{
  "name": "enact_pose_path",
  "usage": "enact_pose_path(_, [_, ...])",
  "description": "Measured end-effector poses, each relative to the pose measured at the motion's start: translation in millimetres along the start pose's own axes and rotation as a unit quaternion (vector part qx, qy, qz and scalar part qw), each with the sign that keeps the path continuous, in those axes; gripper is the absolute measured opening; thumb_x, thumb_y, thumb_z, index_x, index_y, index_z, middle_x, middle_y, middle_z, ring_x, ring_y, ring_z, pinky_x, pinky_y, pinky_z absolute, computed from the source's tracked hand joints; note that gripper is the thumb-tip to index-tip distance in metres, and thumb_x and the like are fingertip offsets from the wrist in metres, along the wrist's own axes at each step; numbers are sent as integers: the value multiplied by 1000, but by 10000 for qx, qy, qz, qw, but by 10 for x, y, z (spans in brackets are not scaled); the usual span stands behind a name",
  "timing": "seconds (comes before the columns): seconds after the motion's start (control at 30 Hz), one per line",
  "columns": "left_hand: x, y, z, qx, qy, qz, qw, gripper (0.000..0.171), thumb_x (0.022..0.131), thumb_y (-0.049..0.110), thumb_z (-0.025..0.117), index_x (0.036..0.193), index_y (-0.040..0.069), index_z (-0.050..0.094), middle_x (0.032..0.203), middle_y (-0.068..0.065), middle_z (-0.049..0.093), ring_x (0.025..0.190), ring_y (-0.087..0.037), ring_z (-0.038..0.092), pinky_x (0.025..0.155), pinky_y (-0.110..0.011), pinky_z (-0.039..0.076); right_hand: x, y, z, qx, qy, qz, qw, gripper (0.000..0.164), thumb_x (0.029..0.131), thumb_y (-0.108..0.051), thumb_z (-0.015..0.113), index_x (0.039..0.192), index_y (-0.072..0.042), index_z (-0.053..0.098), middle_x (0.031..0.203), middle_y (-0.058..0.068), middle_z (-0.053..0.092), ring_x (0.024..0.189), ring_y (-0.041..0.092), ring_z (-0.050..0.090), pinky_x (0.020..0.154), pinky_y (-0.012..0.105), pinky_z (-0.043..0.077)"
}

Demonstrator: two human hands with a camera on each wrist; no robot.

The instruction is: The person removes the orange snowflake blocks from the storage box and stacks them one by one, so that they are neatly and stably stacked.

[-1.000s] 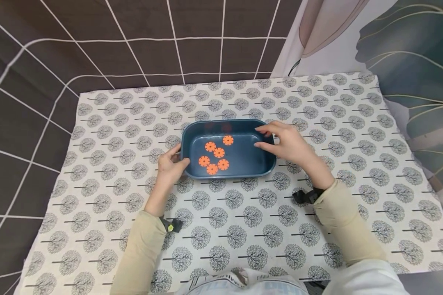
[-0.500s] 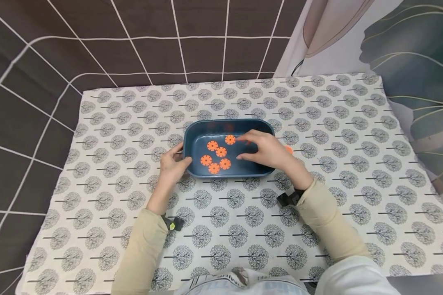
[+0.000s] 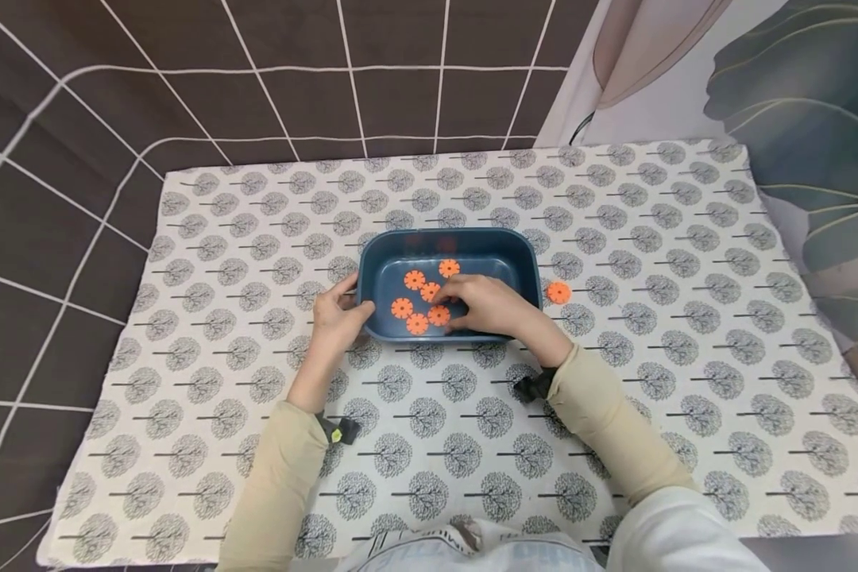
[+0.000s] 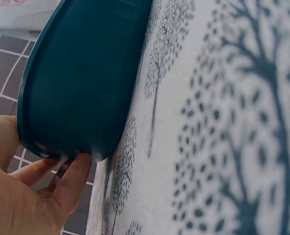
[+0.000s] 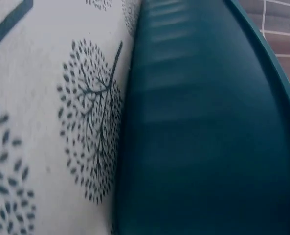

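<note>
Head view: the right hand point(image 3: 489, 303) is reaching down into the blue box point(image 3: 493, 245); a second ago it was over the right end, and now it is hovering low among the orange discs point(image 3: 415, 280). Its thumb and fingertips are pointing at the two rightmost discs of the near cluster, with a gap showing between them; whether they are pinching or touching one, I cannot tell, and the right wrist view is showing only the box's outer wall and the cloth point(image 3: 472, 469). Six discs are lying on the box floor, left of its middle, in the same layout as before. A loose disc point(image 3: 558, 292), half hidden behind the right wrist half a second ago, is now lying in full sight on the cloth, just beyond the right end. The left hand point(image 3: 339, 316) is gripping the left end, thumb over the rim and fingers against the outside, so the box is staying steady. With one disc outside and six inside, the handling seems to be at an early stage.
</note>
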State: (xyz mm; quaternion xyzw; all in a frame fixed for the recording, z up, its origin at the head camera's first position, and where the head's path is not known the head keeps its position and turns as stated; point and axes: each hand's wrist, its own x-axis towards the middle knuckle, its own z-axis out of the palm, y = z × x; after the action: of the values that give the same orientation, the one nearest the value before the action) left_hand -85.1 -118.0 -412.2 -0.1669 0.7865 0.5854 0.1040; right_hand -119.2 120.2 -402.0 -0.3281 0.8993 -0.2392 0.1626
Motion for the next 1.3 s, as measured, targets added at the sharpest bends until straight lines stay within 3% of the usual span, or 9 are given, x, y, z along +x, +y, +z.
enact_pose_path(0.27, [9,0,6,-68,23,-38,10000,64,79,2,62,138,19,46,124,-11,55,109,-21,55,75,-25,58,45,-29,69,-338,-134,34,9993,40,77,-28,76,113,-13,67,113,3,62,107,21,58,92,38,51])
enact_pose_path(0.4, [6,3,4,-73,-21,-67,9999,64,80,2,62,139,19,45,124,-10,55,109,-20,55,77,-25,57,61,-12,96,-137,-118,-19,9998,39,77,-25,77,111,-10,67,111,4,61,104,22,58,93,37,50])
enact_pose_path(0.73, [6,-6,3,-157,-58,-45,9999,64,80,2,62,139,19,45,122,-12,57,107,-21,56,74,-24,58,121,27,166,665,2,-135,9977,33,73,-17,80,101,-4,68,95,7,58,83,18,55,74,26,51])
enact_pose_path(0.97, [8,-12,5,-137,-35,-116,9998,63,80,2,62,138,20,46,121,-13,58,107,-21,56,72,-25,58,161,14,168,680,-189,184,9973,31,72,-18,80,96,-7,64,91,5,56,84,18,52,74,27,49])
enact_pose_path(1.3, [14,-4,8,-209,-12,-118,9997,63,79,1,62,138,20,47,121,-13,59,108,-21,57,77,-26,58,147,8,162,546,-115,62,9984,30,73,-19,79,96,-7,64,92,5,60,81,18,52,70,28,48])
